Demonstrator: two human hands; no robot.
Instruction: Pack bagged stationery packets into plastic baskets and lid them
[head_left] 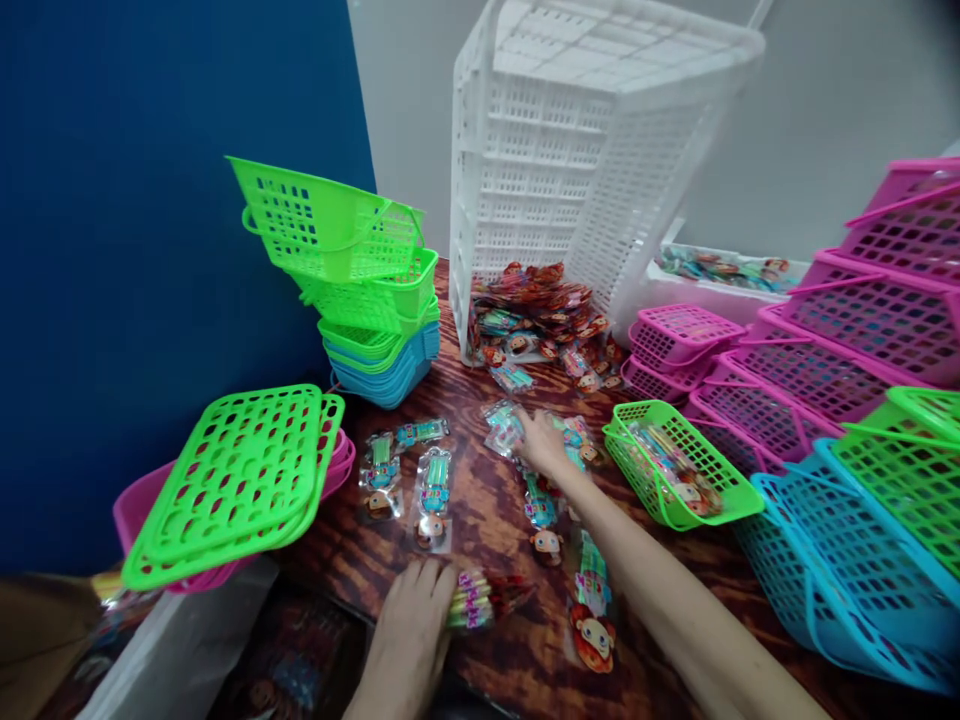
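Near the front edge of the brown wood-grain table, my left hand [417, 612] is closed around a bundle of small clear packets [472, 600] with yellow sticks and pink lettering. My right hand [541, 442] reaches to the middle of the table, its fingers closed on the edge of a clear packet [502, 426] with blue-green contents. More such packets with cartoon heads lie under and beside my right forearm, one with a red-haired head [592, 635] nearest me. To the left, several packets [433, 498] lie flat and apart.
A white crate [555, 130] on its side holds a heap of packets [540, 310]. Green and blue baskets [337, 220] are stacked left, green lids [232, 470] below them. A green basket [637, 490] with packets, pink baskets [780, 390] and blue baskets [832, 560] stand right.
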